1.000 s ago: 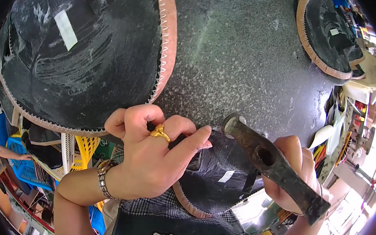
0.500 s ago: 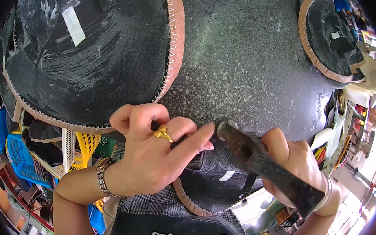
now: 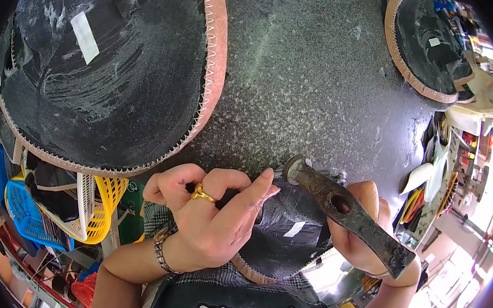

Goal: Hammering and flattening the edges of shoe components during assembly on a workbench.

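My right hand [image 3: 359,235] grips a hammer, its dark, worn metal head [image 3: 368,227] slanting across in front of the fingers. The round striking face sits just above the far edge of a black shoe upper [image 3: 276,255]; whether it touches cannot be told. This upper has a pale tan stitched border and a small white label, and hangs over the near edge of a dark work surface. My left hand [image 3: 210,215], with a gold ring and a wristwatch, is closed at the upper's left edge. Its fingers are curled, the index fingertip beside the hammer face. The handle is mostly hidden.
Larger stacked black uppers [image 3: 117,109] with zigzag-stitched tan edges lie at the left of the speckled dark work surface [image 3: 311,72]. Another stack [image 3: 425,52] lies far right. Blue baskets [image 3: 31,209] and a yellow basket [image 3: 106,212] stand below at left.
The hammer head has turned slightly and its face sits a little farther right. My left hand has shifted down, away from the large uppers. The whole view has shifted a little.
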{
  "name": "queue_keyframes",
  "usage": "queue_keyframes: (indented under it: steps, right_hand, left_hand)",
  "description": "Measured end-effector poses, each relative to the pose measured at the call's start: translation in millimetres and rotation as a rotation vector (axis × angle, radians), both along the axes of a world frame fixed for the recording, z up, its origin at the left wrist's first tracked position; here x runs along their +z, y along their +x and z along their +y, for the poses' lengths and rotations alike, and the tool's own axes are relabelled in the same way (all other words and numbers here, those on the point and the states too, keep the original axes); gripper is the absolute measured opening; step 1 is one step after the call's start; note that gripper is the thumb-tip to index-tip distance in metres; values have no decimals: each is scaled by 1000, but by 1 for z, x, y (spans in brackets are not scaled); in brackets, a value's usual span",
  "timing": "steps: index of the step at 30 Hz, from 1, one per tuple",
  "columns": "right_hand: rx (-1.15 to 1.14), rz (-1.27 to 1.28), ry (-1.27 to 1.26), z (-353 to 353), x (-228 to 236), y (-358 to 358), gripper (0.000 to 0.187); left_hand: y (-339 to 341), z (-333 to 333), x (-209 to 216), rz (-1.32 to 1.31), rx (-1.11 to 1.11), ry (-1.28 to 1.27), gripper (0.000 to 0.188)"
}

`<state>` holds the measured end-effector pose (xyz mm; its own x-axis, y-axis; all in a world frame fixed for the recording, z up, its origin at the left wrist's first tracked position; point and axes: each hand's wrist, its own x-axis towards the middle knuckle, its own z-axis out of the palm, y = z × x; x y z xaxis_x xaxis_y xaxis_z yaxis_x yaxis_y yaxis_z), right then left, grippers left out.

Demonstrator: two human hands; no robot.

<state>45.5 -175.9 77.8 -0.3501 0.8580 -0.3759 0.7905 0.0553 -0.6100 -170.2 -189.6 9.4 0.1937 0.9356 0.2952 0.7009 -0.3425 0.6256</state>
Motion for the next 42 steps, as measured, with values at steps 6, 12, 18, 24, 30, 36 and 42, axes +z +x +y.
queue_keyframes:
  steps: [6, 12, 18, 24, 30, 36, 42]
  right_hand:
    - [246, -22, 139, 22, 17, -10, 20]
    - [402, -208, 238, 29, 15, -14, 18]
    - [350, -76, 414, 40, 16, -25, 20]
    - [526, -219, 501, 43, 22, -26, 23]
    - [643, -255, 412, 43, 23, -26, 22]
    - [582, -194, 234, 51, 31, -25, 20]
    - [394, -61, -5, 48, 37, -12, 26]
  left_hand:
    - [8, -6, -5, 75, 64, 42, 31]
    - [9, -7, -7, 11, 62, 42, 31]
    - [5, -7, -3, 144, 36, 84, 26]
    - [8, 1, 8, 300, -62, 126, 17]
    - [2, 0, 11, 319, -158, 109, 21]
    - [-12, -8, 8, 115, -173, 20, 30]
    - [-8, -5, 3, 180, -166, 99, 30]
